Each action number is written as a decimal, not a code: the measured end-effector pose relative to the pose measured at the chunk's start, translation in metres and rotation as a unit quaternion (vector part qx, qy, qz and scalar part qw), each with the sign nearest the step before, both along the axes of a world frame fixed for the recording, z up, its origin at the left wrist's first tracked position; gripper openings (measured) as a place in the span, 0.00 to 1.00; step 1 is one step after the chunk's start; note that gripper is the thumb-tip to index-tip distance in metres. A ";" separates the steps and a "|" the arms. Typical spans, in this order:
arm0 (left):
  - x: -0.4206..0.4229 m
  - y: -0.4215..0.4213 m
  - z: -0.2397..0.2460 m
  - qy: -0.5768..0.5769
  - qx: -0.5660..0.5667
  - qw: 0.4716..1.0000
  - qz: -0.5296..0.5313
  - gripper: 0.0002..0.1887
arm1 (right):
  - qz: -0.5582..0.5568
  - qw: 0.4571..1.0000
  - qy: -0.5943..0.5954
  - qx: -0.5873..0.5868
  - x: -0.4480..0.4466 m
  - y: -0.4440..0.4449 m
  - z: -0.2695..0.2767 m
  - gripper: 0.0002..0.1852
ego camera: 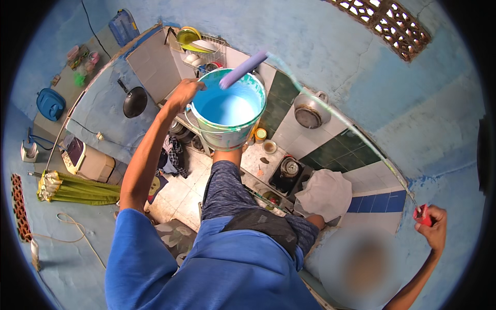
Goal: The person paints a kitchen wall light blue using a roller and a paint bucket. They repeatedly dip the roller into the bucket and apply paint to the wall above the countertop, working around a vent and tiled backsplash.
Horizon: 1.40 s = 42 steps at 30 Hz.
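Note:
My left hand point(188, 93) grips the rim of a white plastic bucket point(224, 138) that holds light blue paint point(228, 106); green and blue paint marks its rim. My right hand point(434, 226) is closed on the red handle point(422, 216) of a paint roller at the far right. The roller's long, paint-smeared rod point(345, 118) runs up and left to the purplish roller sleeve point(244, 69). That sleeve slants over the bucket's opening, its lower end above the paint; whether it touches the bucket cannot be told.
Below the light blue wall point(321, 42), a tiled counter point(254, 155) bears a gas stove with a kettle point(290, 167), jars and a white cloth point(327, 192). A pot point(310, 110) hangs on the tiles. A dish rack point(211, 50) stands behind the bucket. Left are a wok point(135, 101) and a washing machine point(91, 162).

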<state>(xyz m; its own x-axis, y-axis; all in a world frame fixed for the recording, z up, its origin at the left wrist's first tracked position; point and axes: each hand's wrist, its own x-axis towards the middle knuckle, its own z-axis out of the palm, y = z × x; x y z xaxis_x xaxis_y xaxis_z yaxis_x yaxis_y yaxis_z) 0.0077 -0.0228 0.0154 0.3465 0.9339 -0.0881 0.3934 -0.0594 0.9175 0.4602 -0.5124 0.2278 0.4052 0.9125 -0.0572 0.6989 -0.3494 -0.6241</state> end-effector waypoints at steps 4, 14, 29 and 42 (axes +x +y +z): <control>0.009 -0.006 0.008 0.034 0.005 0.999 -0.022 0.18 | 0.037 0.998 -0.028 -0.037 -0.013 0.034 0.036 0.15; 0.013 0.002 -0.001 0.036 0.007 0.999 -0.034 0.20 | 0.052 0.987 -0.138 -0.071 -0.044 0.120 0.076 0.15; 0.006 0.006 -0.005 0.042 0.042 0.998 -0.034 0.19 | 0.054 0.924 -0.288 -0.245 -0.134 0.230 0.128 0.19; 0.007 0.009 -0.004 0.065 0.045 0.996 -0.038 0.18 | 0.107 0.953 -0.264 -0.104 -0.083 0.182 0.100 0.20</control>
<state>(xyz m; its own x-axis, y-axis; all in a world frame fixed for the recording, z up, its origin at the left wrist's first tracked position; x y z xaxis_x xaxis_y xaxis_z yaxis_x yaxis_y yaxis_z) 0.0143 -0.0140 0.0110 0.4070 0.9118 -0.0549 0.5005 -0.1724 0.8484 0.3771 -0.3307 0.3273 0.2343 0.9685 -0.0847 0.9652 -0.2421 -0.0988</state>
